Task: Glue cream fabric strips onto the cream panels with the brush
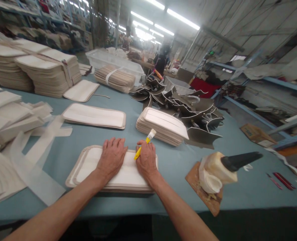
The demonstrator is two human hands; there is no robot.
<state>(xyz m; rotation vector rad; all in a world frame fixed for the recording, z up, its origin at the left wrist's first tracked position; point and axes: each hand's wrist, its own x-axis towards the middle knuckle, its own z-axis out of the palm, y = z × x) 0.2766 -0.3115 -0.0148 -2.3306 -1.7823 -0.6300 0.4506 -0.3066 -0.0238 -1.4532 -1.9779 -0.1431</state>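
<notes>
A stack of beige panels topped by a white sheet [88,164] lies near the table's front edge. My left hand [112,155] rests flat on the white sheet with its fingers stretched out. On the right part of the same stack, my right hand [146,159] holds a yellow-handled brush [139,152], its pale bristles pointing up and away. Just beyond the hands are a flat white-topped panel [94,115] and a neat pile of slotted panels [165,124].
Right of the stack, a glue-crusted container [210,170] with a black handle stands on a brown board [193,174]. Dark leather pieces [188,108] heap behind. Loose white strips [35,157] spread at left. Tall panel stacks [48,73] stand at the back left.
</notes>
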